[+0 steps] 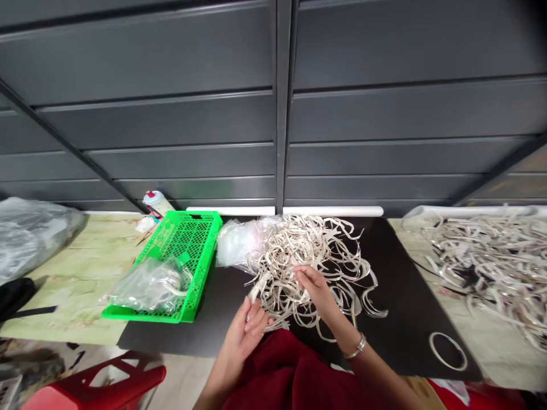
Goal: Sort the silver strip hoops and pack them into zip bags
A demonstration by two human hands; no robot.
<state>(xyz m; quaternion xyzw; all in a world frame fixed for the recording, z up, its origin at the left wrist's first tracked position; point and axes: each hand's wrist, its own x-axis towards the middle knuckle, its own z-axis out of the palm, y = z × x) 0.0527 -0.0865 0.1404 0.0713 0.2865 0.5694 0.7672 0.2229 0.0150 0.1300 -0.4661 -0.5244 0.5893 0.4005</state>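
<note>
A tangled heap of off-white flat strips, perhaps flat cables or straps, lies on the black mat before me. At the heap's near left edge, my left hand is closed, palm partly up, around the ends of a small bunch of strips. My right hand is over the middle of the heap, with thumb and fingertips pinched together. What lies between those fingertips is too small to make out. A bracelet is on the right wrist.
To the left stands a green crate holding a clear plastic bag. More clear bags touch the heap. A second strip pile is at right, a white ring nearer. A bottle stands behind the crate; a red stool is below.
</note>
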